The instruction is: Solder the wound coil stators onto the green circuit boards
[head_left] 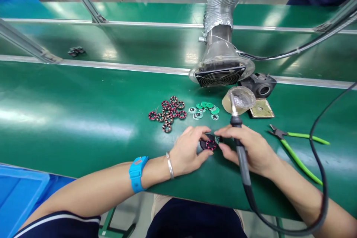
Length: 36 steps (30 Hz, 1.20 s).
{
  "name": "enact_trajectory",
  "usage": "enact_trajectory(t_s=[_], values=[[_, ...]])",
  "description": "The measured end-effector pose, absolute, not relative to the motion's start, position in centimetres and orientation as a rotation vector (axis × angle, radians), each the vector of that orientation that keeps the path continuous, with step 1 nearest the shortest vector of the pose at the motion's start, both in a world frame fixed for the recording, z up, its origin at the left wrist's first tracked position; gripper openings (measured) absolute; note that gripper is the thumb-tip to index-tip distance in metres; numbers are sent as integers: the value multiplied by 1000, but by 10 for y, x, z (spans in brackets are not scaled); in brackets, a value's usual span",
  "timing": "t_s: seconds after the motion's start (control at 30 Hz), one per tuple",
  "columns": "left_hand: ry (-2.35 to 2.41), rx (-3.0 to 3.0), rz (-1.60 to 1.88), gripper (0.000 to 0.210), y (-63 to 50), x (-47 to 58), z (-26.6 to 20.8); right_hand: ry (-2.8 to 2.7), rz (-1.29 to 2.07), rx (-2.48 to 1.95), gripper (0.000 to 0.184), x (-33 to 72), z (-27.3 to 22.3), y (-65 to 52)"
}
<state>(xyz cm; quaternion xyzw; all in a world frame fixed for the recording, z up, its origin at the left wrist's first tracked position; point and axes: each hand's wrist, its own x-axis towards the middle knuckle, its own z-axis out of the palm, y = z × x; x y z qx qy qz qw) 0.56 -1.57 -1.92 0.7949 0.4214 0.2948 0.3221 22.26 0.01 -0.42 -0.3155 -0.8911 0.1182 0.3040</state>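
Note:
My left hand (189, 149) curls its thumb and fingers around a dark motor stator (211, 144) with pink windings, in what looks like a grey cylindrical holder (199, 147). Close against it, my right hand (252, 148) pinches a small round circuit board (217, 140) between thumb and forefinger. A soldering iron (241, 152) lies across the same hand, its tip up over the rim of a round cup (227, 105); the fingers behind its handle are partly hidden. Several loose stators (168, 119) are clustered to the left, beside several green and clear round boards (215, 110).
A fume extractor (221, 76) with a foil duct (223, 3) hangs above the cup. Behind stand an iron stand (260, 85) and a sponge tray (261, 108). Green-handled cutters (295, 152) lie right, near the iron's looping cable (316, 152). A blue bin (25, 182) is at lower left.

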Motion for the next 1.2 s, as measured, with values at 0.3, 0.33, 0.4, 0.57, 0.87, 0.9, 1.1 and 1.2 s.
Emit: enact_trajectory(t_s=[0.3, 0.33, 0.4, 0.57, 0.87, 0.9, 1.1, 1.2], values=[[849, 2057, 759, 6, 6, -14, -10, -2395, 403, -795, 31, 209, 3, -8], [820, 2063, 771, 7, 7, -14, -10, -2399, 395, -811, 31, 210, 4, -8], [791, 2045, 761, 7, 9, -14, -9, -2414, 373, -835, 30, 211, 3, -10], [842, 1930, 610, 4, 13, -11, -5, -2399, 396, -823, 33, 208, 0, -11], [919, 1832, 571, 2, 13, -7, -3, -2212, 416, -769, 39, 205, -11, -24], [921, 1838, 572, 2, 13, -7, -3, -2221, 410, -782, 40, 205, -13, -26], [880, 1919, 568, 5, 14, -11, -2, -2257, 443, -865, 41, 207, -18, -31], [867, 1987, 573, 6, 14, -12, -2, -2278, 449, -859, 41, 208, -16, -31]])
